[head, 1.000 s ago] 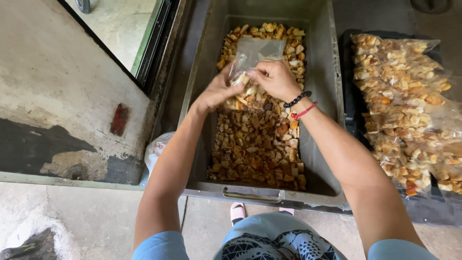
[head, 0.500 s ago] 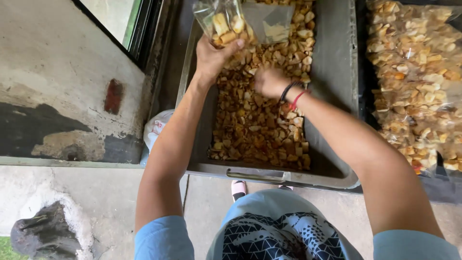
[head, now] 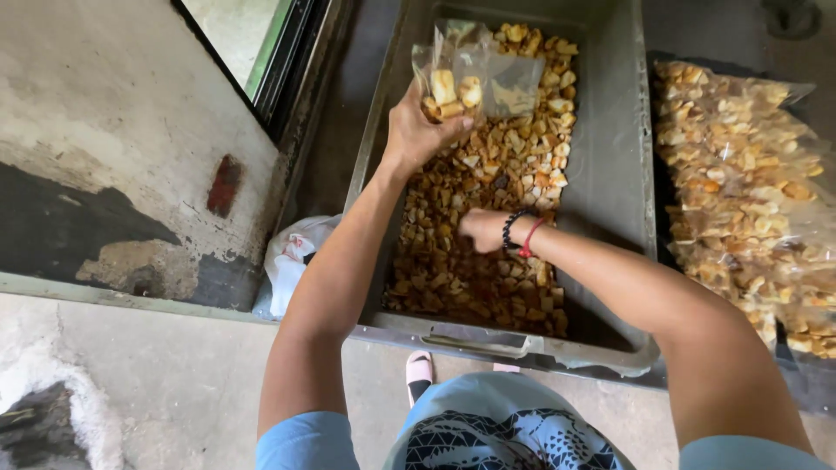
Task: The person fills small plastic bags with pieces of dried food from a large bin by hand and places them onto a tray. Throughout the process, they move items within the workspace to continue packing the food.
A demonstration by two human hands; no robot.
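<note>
Head view, from nine o'clock across: a crumpled white bag (head: 294, 261) lies on the floor beside the grey crate (head: 610, 183), and above it the left hand (head: 416, 135) has its grip closed on the lower edge of a clear plastic bag (head: 475, 74) with a few golden pieces inside, raised over the crate's twelve o'clock end. At the centre the right hand (head: 481, 231), wrist banded in black beads and red thread, curls down into the fried snack pieces (head: 488, 174) filling the crate; whether it holds any I cannot tell. At three o'clock filled clear bags (head: 740, 174) lie heaped.
</note>
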